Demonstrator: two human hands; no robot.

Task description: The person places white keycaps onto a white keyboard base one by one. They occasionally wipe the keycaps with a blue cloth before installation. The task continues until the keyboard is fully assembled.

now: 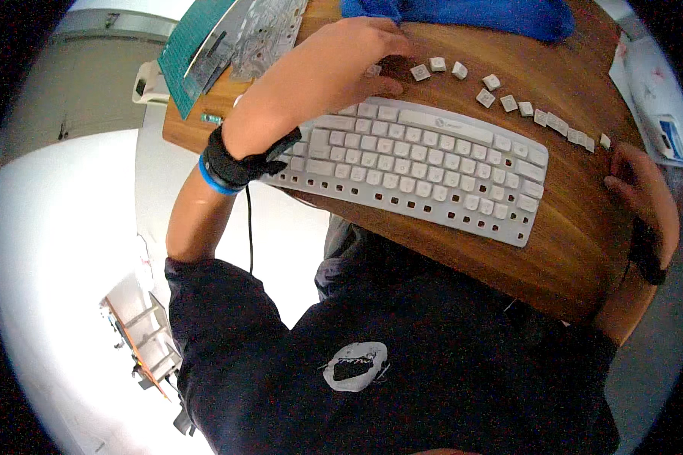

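A white keyboard (pixel 402 155) lies on the wooden table in front of me, with many keycaps in place. Dark square gaps show along its near rows and at the right side. Above its top edge, my left hand (pixel 357 57) is curled, thumb and fingers apart, around a loose keycap (pixel 373 70) that seems to lie on the table. A line of several white keycaps (pixel 484 98) runs from there toward the right. Beside its last keycap (pixel 605 141), my right hand (pixel 643 182) rests near the table's right edge, its thumb and forefinger apart.
Blue cloth (pixel 463 17) lies at the far edge. A green cutting mat (pixel 193 57) and a clear plastic bag (pixel 269 34) are at the far left, near a small battery-like cylinder (pixel 212 118). A black cable (pixel 250 227) hangs down. White packaging (pixel 671 136) sits far right.
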